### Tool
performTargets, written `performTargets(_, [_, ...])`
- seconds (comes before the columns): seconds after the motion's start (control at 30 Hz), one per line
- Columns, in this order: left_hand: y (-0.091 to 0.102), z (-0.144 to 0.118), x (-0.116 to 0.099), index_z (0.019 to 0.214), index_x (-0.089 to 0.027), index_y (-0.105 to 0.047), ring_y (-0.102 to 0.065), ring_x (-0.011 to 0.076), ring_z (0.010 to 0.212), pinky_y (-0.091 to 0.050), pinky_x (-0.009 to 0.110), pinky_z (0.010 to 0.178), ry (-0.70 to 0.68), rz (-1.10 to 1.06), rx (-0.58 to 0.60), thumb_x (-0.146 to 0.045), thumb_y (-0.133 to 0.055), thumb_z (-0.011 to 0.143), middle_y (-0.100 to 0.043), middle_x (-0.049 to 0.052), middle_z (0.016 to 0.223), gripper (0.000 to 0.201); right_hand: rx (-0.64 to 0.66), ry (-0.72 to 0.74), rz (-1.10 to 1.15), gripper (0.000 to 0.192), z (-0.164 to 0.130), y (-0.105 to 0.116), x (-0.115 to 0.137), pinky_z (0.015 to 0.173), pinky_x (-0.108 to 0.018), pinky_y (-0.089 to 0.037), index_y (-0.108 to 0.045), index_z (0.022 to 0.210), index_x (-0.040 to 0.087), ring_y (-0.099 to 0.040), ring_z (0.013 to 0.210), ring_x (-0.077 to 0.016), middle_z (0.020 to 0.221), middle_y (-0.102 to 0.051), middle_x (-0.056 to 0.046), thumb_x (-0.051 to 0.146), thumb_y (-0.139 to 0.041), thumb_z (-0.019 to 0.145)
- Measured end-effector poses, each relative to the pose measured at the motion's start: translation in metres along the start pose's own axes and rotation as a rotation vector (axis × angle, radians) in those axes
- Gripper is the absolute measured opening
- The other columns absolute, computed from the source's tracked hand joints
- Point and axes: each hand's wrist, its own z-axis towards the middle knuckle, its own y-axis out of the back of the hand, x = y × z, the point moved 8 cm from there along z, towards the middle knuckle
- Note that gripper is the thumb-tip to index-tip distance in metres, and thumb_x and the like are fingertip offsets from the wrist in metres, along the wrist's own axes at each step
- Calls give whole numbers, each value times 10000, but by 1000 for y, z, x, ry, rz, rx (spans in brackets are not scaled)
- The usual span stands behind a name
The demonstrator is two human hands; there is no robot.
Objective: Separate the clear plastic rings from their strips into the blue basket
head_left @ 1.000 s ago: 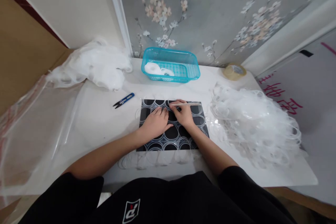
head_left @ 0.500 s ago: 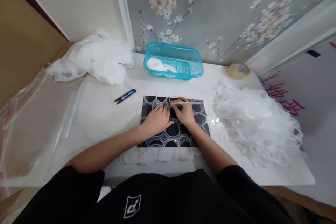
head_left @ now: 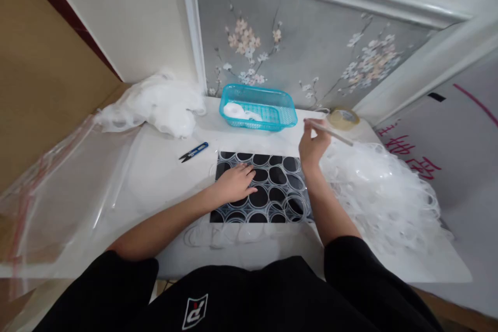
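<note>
My left hand (head_left: 236,182) lies flat, fingers spread, on a black sheet (head_left: 259,196). Pale translucent rings (head_left: 277,193) cover that sheet in rows, and some overlap at its right side. Above the table, right of the basket, my right hand (head_left: 314,146) is raised and closed around a thin pale stick (head_left: 337,136), which points out to the right. Whether the fingertips also pinch a ring cannot be made out. More clear rings (head_left: 233,234) lie along the sheet's near edge.
A blue plastic basket (head_left: 290,120) holding white rings stands at the back. Blue thread snips (head_left: 194,152) lie left of the sheet. White ring heaps lie at left (head_left: 159,106) and right (head_left: 383,192). A tape roll (head_left: 344,119) sits at the back right, clear plastic bags (head_left: 73,192) at the left.
My right hand has lifted off the sheet and moved right and away from me, with the stick still in it. My left hand has stayed on the sheet. The camera view has tilted up.
</note>
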Motion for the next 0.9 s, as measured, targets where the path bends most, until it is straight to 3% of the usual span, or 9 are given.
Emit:
performTargets(0.07, [7,-8,6,1258,-129,-558,-508,261,1224,-401,356,1033,-36,-17,-33,-486,-532,934,-519,119,1360,483,160,24,118,216,-22,-15,20,918,-477,-419,-667,846,186,-600,955,-252,908,-700,-93,261,-470,895])
performTargets(0.17, [12,-24,25,1271,-117,-540,-451,281,1278,-359,401,1075,-19,-23,-100,-508,-471,958,-474,140,1397,505,490,48,254,192,-74,-49,58,910,-435,-437,-685,819,208,-606,948,-252,871,-722,-64,244,-507,881])
performTargets(0.23, [8,-36,42,1294,-104,-518,-440,291,1288,-349,423,1081,37,-6,-102,-543,-411,969,-474,154,1395,557,610,17,335,179,-99,-66,74,872,-402,-458,-690,825,210,-621,914,-245,865,-723,-56,253,-524,881])
performTargets(0.33, [-4,-51,59,1340,-112,-480,-424,288,1303,-341,426,1081,93,14,-61,-562,-341,984,-457,145,1413,590,639,-47,436,181,-114,-77,81,833,-368,-478,-692,828,209,-641,878,-232,862,-718,-55,292,-540,884])
performTargets(0.4, [-9,-55,61,1339,-122,-487,-405,290,1316,-323,432,1089,108,15,-49,-564,-325,987,-443,139,1425,588,607,-75,454,196,-115,-78,79,890,-383,-461,-697,838,219,-633,930,-236,875,-720,-49,314,-534,892])
performTargets(0.53, [-8,-53,58,1289,-103,-537,-413,307,1300,-284,448,1099,150,16,-76,-579,-333,977,-471,146,1398,604,627,-77,436,193,-120,-79,78,1025,-447,-373,-709,853,237,-576,1068,-258,909,-731,-31,321,-540,891])
performTargets(0.67, [-5,-49,54,1278,-75,-543,-380,319,1318,-267,455,1103,133,5,-73,-554,-324,987,-432,139,1434,602,694,-53,416,184,-125,-83,78,1034,-453,-367,-719,858,239,-562,1090,-255,918,-738,-24,304,-549,887])
performTargets(0.9, [-10,-51,58,1311,-71,-515,-424,309,1290,-288,447,1091,89,-36,-42,-524,-360,990,-493,144,1383,576,733,-19,320,193,-126,-87,77,1022,-460,-382,-723,894,240,-566,1086,-261,937,-738,-22,287,-536,895])
